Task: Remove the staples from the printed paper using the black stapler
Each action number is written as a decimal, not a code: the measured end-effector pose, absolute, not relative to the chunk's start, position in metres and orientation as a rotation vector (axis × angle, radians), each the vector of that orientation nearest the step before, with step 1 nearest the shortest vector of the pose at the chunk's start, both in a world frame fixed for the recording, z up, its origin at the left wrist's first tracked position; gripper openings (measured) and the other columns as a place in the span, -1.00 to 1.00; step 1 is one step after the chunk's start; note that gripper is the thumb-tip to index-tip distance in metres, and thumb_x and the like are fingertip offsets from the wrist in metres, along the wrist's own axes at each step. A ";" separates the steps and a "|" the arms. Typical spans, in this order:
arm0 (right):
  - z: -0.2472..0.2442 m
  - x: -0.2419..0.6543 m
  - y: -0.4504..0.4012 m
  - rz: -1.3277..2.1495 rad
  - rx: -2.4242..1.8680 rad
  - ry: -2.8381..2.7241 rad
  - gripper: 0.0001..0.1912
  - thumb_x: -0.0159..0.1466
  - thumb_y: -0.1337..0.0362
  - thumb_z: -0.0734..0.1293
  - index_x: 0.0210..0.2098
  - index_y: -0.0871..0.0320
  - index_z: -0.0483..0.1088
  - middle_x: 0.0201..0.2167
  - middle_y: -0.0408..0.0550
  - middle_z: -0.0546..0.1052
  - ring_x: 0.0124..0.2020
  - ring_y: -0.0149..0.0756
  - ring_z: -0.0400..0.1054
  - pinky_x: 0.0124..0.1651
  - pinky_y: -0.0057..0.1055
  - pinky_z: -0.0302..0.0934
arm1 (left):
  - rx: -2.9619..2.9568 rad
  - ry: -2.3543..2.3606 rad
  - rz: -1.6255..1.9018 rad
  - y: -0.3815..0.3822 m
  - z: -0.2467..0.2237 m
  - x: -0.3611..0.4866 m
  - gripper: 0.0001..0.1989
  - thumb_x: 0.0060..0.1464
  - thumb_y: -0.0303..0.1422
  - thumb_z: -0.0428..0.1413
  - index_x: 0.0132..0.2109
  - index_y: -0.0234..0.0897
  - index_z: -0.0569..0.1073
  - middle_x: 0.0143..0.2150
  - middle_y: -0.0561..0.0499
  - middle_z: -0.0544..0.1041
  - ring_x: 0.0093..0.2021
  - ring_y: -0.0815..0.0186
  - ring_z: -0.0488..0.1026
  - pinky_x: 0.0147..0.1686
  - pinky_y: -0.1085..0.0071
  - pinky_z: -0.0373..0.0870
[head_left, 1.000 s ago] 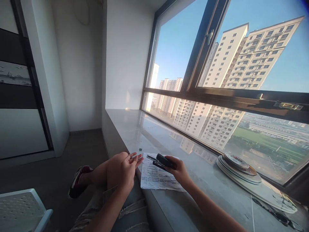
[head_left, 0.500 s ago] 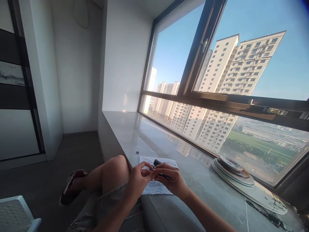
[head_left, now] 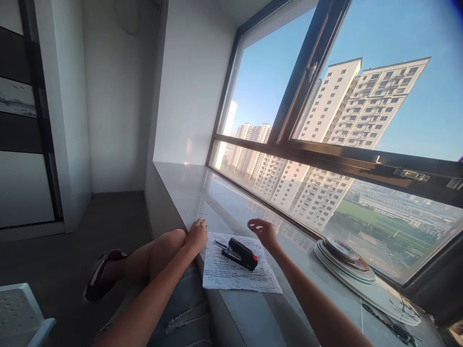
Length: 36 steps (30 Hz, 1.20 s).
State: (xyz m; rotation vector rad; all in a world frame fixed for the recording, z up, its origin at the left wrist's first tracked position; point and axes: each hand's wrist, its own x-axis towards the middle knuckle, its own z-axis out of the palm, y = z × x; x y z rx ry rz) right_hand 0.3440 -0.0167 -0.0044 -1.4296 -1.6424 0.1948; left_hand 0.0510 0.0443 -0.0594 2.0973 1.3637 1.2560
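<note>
A black stapler (head_left: 241, 253) with a red spot at one end lies opened on printed paper (head_left: 235, 277) on the grey window ledge. My left hand (head_left: 197, 234) is at the ledge's near edge, just left of the paper. Its fingers reach over the spot where a small grey piece lay, and whatever they hold is too small to make out. Beyond the paper's right side, my right hand (head_left: 264, 232) hovers with its fingers curved and apart, holding nothing visible.
Stacked plates (head_left: 343, 260) stand by the window on the right. Scissors (head_left: 390, 325) lie nearer, at the lower right. My bent knee touches the ledge's left side. A white plastic chair (head_left: 23, 313) is at the lower left.
Both hands have left the stapler, which now rests on the paper. The left hand moved left and forward, the right hand forward and to the right. The view has shifted slightly.
</note>
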 end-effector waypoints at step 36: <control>-0.036 0.284 -0.110 0.277 -1.387 -1.884 -0.65 0.25 0.14 0.41 0.00 0.10 0.51 -0.12 -0.01 0.62 -0.14 -0.10 0.51 -0.07 -0.25 0.34 | 2.152 0.912 1.287 -0.025 -0.050 0.031 -0.65 0.28 -0.27 0.09 0.17 -0.16 0.50 0.00 -0.08 0.61 0.00 0.15 0.54 -0.03 0.26 0.49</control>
